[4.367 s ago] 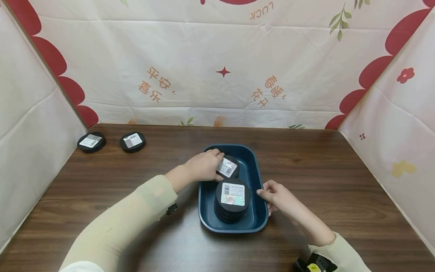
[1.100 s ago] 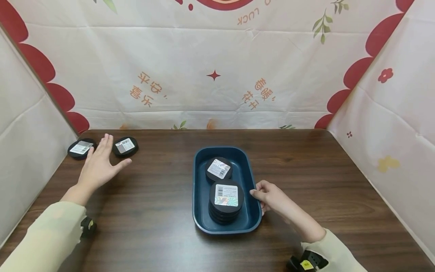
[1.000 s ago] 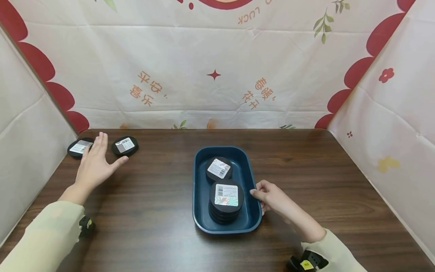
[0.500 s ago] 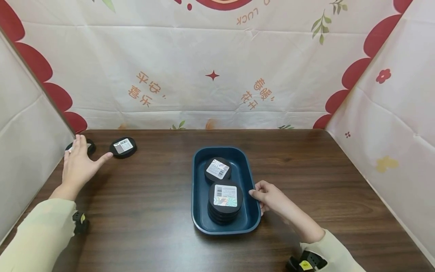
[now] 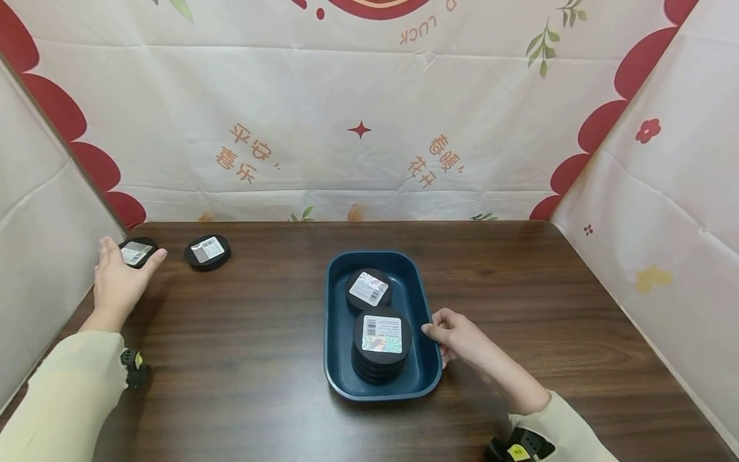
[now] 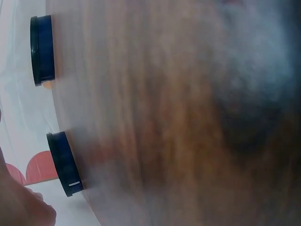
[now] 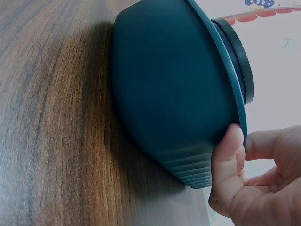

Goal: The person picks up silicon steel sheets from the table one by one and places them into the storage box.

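Observation:
My left hand [image 5: 117, 282], thumb and fingers spread, reaches around a black round disc [image 5: 137, 252] with a silvery barcode label at the table's far left corner. The left wrist view shows a gap between that hand [image 6: 23, 202] and the nearer disc [image 6: 66, 165]. Another labelled disc [image 5: 208, 252] lies to its right. In the dark blue tray [image 5: 342, 346] stands a stack of similar discs [image 5: 382, 343], with a lower disc [image 5: 368, 289] behind it. My right hand [image 5: 464, 340] pinches the tray's right rim, thumb and fingers on either side, as the right wrist view confirms.
The brown wooden table [image 5: 248, 359] has a printed white cloth [image 5: 323, 115] hanging behind its back edge. More cloth walls rise at the left [image 5: 40, 212] and right [image 5: 652, 192]. Bare wood lies between the left-hand discs and the tray.
Since the oldest frame, my left hand has left the disc in the tray and moved to the far left, lately drawing in around the leftmost disc. My right hand keeps its hold.

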Tool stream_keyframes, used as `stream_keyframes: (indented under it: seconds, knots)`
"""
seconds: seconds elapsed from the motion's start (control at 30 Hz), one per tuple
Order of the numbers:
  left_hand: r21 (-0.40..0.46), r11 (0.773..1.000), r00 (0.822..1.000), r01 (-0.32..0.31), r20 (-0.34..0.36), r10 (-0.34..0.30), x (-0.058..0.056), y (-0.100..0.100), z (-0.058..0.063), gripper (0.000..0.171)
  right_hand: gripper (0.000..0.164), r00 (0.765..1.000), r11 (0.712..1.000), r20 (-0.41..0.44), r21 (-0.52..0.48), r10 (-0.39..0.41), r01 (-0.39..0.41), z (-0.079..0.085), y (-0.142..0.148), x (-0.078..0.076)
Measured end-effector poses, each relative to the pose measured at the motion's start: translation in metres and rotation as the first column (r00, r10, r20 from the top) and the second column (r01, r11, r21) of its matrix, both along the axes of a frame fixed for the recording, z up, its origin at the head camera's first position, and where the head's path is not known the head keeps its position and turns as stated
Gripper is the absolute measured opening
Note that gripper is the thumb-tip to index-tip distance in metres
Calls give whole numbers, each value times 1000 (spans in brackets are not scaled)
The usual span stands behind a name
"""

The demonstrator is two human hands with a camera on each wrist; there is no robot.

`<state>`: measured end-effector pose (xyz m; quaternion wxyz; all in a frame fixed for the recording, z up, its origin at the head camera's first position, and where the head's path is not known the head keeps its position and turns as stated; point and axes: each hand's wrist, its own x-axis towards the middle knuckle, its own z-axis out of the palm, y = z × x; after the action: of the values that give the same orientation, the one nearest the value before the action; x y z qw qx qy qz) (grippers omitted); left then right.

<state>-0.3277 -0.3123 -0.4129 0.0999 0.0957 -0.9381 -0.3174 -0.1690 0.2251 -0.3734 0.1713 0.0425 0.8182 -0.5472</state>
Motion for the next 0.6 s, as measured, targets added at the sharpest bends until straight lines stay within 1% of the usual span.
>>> stream_keyframes:
  seconds: [0.13, 0.23, 0.4, 0.6]
  knots:
    - [14, 1000, 1000, -10, 11, 10, -1, -2, -2, 103, 21, 1000, 1000, -4, -2, 2, -2, 0, 0, 0]
    - [47, 999, 999, -21, 26, 20, -3, -4, -2, 102, 21, 1000, 1000, -6, -1, -1, 1, 0, 1, 0]
    - [105, 993, 996, -59, 78, 51, -5, -9, -2, 101, 21, 1000, 1000, -3, -4, -1, 1, 0, 0, 0]
    - [95, 994, 994, -49, 101, 39, -7, -13, -4, 102, 21, 1000, 1000, 6, 3, -5, 5, 0, -1, 0]
